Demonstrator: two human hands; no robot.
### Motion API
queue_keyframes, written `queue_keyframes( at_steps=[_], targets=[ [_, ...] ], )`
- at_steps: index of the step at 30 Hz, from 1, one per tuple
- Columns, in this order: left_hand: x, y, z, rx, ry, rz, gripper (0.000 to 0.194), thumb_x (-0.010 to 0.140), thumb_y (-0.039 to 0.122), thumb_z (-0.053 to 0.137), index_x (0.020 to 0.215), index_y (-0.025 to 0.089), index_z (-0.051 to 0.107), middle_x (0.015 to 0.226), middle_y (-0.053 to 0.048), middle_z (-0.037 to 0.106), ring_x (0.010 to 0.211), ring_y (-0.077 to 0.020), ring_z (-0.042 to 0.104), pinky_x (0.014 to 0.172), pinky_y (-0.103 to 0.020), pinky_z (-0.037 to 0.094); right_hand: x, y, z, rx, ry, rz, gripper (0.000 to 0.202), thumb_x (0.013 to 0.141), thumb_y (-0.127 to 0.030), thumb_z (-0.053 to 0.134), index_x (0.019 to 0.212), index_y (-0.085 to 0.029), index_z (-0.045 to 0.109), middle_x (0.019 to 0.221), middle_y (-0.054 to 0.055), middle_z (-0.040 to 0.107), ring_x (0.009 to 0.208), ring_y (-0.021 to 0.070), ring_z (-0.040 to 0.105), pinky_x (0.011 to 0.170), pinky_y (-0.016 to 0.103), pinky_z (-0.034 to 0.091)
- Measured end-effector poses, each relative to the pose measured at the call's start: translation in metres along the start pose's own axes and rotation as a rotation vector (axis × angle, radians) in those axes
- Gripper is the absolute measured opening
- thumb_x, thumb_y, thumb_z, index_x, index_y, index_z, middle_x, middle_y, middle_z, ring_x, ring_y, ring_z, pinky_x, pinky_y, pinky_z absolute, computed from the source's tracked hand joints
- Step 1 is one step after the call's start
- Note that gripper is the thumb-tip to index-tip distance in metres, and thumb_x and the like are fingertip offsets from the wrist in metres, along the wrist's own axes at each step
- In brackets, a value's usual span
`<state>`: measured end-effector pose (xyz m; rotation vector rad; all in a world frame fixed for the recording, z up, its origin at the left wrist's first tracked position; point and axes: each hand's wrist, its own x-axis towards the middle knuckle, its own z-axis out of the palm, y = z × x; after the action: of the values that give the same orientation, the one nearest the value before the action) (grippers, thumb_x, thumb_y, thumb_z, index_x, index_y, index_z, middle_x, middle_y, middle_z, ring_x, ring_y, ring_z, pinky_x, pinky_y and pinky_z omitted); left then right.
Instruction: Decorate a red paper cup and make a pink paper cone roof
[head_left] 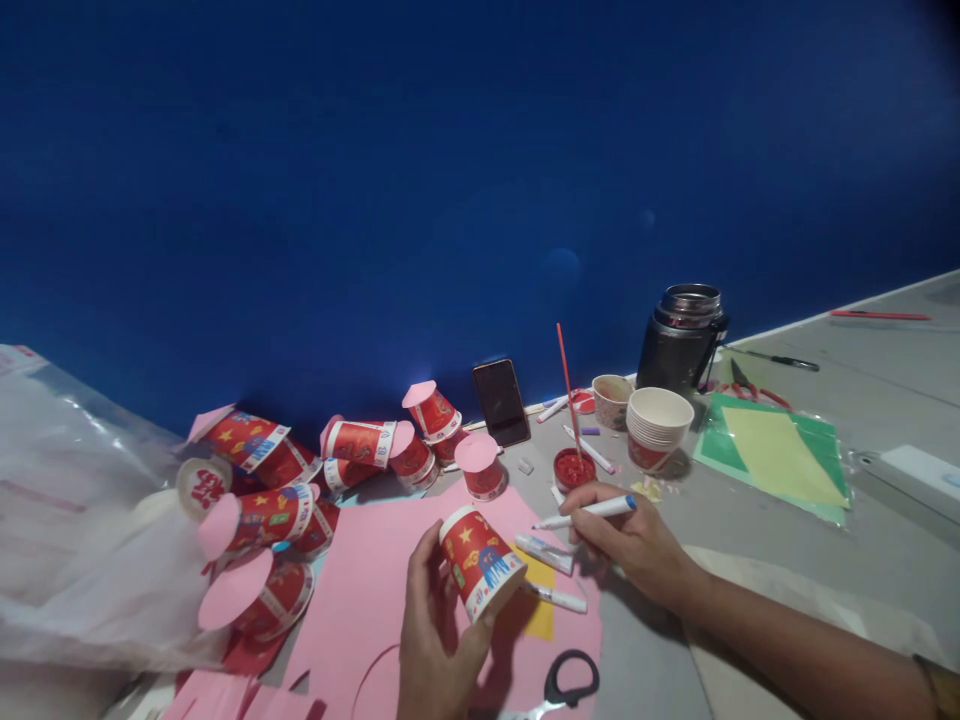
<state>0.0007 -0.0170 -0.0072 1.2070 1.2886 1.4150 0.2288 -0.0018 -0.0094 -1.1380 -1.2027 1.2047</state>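
My left hand [442, 640] is wrapped round a red paper cup [480, 560] with yellow stars and blue drawing on its side, tilted above a pink paper sheet [352, 570]. In my right hand [622, 545] is a white marker [589, 512] with a blue end, its tip pointing left toward the cup but apart from it. Below lie a white tube [545, 553], another white marker [556, 597] and a yellow paper piece [538, 625]. Black-handled scissors [571, 680] rest at the sheet's front edge, their blades partly out of view.
Several decorated red cups [262, 510] with pink discs are piled left, beside a plastic bag [82, 540]. A phone [501, 402] leans on the blue wall. Red paint pot [574, 470], stacked cups [658, 425], a dark flask [679, 340] and green sheets [825, 450] stand or lie right.
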Motion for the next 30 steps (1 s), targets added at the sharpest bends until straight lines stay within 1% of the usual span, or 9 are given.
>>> queue_keyframes(
  at_steps=[6,10,12,13,16,18,20,25,30],
  targets=[
    [-0.003,0.007,0.004,0.007,-0.019,-0.055,0.086,0.067,0.055,0.087,0.139,0.024,0.051,0.145,-0.016,0.058,0.13,-0.0375,0.06,0.098,-0.04,0.058,-0.001,0.011,0.0,-0.082,-0.001,-0.061,0.042,0.095,-0.057,0.061,0.108,-0.019,0.071,0.082,0.005,0.073,0.055,0.0147,0.062,0.042,0.025,0.053],
    [-0.002,0.007,0.005,0.01,-0.018,-0.071,0.085,0.069,0.051,0.087,0.14,0.025,0.048,0.142,-0.015,0.059,0.122,-0.0352,0.065,0.094,-0.04,0.059,0.003,-0.008,-0.01,-0.415,0.038,-0.569,0.021,0.101,-0.035,0.057,0.099,-0.02,0.072,0.086,0.007,0.076,0.075,0.0197,0.071,0.066,0.031,0.058],
    [-0.002,0.006,0.005,0.023,-0.033,-0.078,0.086,0.07,0.052,0.086,0.141,0.026,0.046,0.143,-0.015,0.059,0.122,-0.0342,0.065,0.094,-0.039,0.059,0.011,-0.03,-0.016,-0.553,0.046,-0.825,0.017,0.101,-0.027,0.057,0.096,-0.02,0.071,0.085,0.006,0.077,0.075,0.0184,0.071,0.067,0.03,0.054],
    [-0.001,0.006,0.004,0.024,-0.041,-0.078,0.086,0.071,0.053,0.085,0.141,0.025,0.045,0.143,-0.015,0.058,0.122,-0.0341,0.065,0.094,-0.039,0.059,0.018,-0.043,-0.018,-0.63,0.047,-0.875,0.018,0.101,-0.028,0.057,0.093,-0.02,0.071,0.082,0.006,0.076,0.072,0.0174,0.069,0.066,0.029,0.051],
    [-0.001,0.008,0.003,0.023,-0.054,-0.078,0.087,0.07,0.057,0.084,0.141,0.023,0.046,0.142,-0.016,0.059,0.122,-0.0349,0.064,0.095,-0.039,0.058,0.049,-0.086,-0.02,-1.012,0.074,-0.73,0.046,0.101,-0.05,0.056,0.065,-0.021,0.064,0.06,0.002,0.065,0.055,0.0148,0.058,0.055,0.027,0.039],
    [-0.001,0.01,0.003,0.021,-0.047,-0.075,0.089,0.069,0.059,0.084,0.14,0.022,0.047,0.142,-0.017,0.059,0.124,-0.0356,0.063,0.095,-0.039,0.058,0.076,-0.112,-0.016,-1.277,0.08,-0.422,0.057,0.099,-0.064,0.052,0.061,-0.022,0.063,0.057,0.002,0.065,0.054,0.0161,0.057,0.051,0.028,0.033],
    [-0.002,0.011,0.004,0.01,-0.038,-0.056,0.089,0.068,0.06,0.084,0.14,0.021,0.047,0.144,-0.017,0.057,0.127,-0.0358,0.061,0.097,-0.038,0.057,0.105,-0.129,-0.007,-1.442,0.061,-0.171,0.058,0.1,-0.066,0.048,0.068,-0.022,0.069,0.067,0.005,0.072,0.063,0.0187,0.065,0.052,0.027,0.035],
    [0.0,0.01,0.002,-0.012,-0.019,-0.02,0.084,0.07,0.058,0.083,0.137,0.021,0.048,0.141,-0.017,0.058,0.127,-0.0365,0.061,0.096,-0.04,0.057,0.16,-0.14,0.014,-1.561,0.117,-0.134,0.045,0.097,-0.056,0.057,0.095,-0.016,0.079,0.095,0.018,0.08,0.094,0.0306,0.076,0.073,0.032,0.051],
    [0.002,0.006,0.0,-0.016,-0.036,-0.041,0.087,0.069,0.057,0.084,0.139,0.022,0.046,0.143,-0.017,0.056,0.124,-0.0363,0.063,0.098,-0.043,0.056,0.186,-0.132,0.022,-1.63,0.153,-0.145,0.039,0.096,-0.046,0.062,0.108,-0.015,0.08,0.109,0.022,0.079,0.107,0.0343,0.076,0.088,0.038,0.054]
  ],
)
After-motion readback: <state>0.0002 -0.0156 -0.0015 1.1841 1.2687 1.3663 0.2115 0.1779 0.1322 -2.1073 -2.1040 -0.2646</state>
